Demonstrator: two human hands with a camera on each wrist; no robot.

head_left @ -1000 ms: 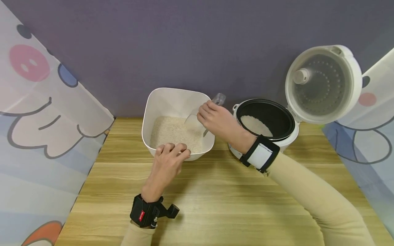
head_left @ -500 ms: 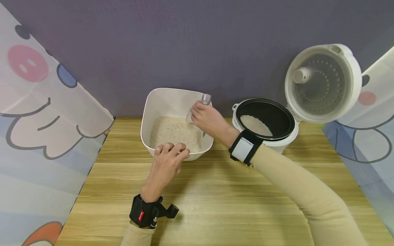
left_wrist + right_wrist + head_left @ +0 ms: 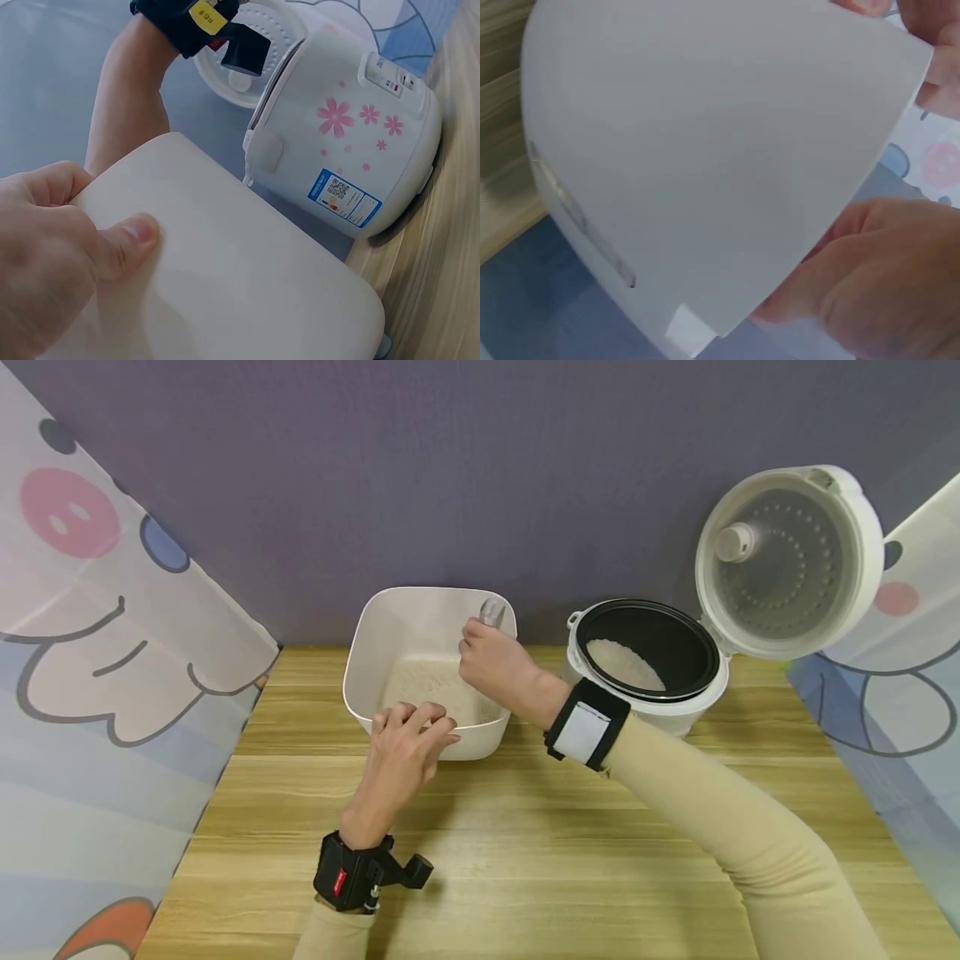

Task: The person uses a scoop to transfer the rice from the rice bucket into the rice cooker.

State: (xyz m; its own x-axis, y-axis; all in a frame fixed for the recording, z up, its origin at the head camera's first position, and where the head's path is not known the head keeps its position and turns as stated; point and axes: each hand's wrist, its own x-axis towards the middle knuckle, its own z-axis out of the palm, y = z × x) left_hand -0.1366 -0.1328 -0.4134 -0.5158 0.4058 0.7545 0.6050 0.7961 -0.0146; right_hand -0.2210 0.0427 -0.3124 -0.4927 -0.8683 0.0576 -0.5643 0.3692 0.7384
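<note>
A white rice bin point(image 3: 476, 743) stands on the table and holds pale rice point(image 3: 427, 681). My left hand point(image 3: 401, 747) grips the bin's near rim, its fingers over the edge and the thumb pressed to the outer wall, as the left wrist view shows. Inside the bin, at its right side, my right hand point(image 3: 498, 670) holds the clear handle of a scoop point(image 3: 492, 611). The scoop's bowl is hidden behind that hand. In the right wrist view, the bin's outer wall point(image 3: 705, 150) covers most of the picture, with the right hand point(image 3: 885, 285) beyond the rim.
To the right stands a white rice cooker point(image 3: 678, 720), its lid point(image 3: 787, 568) raised. Rice point(image 3: 626, 664) lies in its black inner pot point(image 3: 678, 643). A grey wall point(image 3: 450, 468) rises behind the wooden table point(image 3: 525, 860); cartoon-printed sheets point(image 3: 112, 693) hang at both sides.
My right hand has moved left and a little lower into the bin with the scoop. The bin's far rim has dropped slightly and more of its near wall shows. The left hand keeps its grip.
</note>
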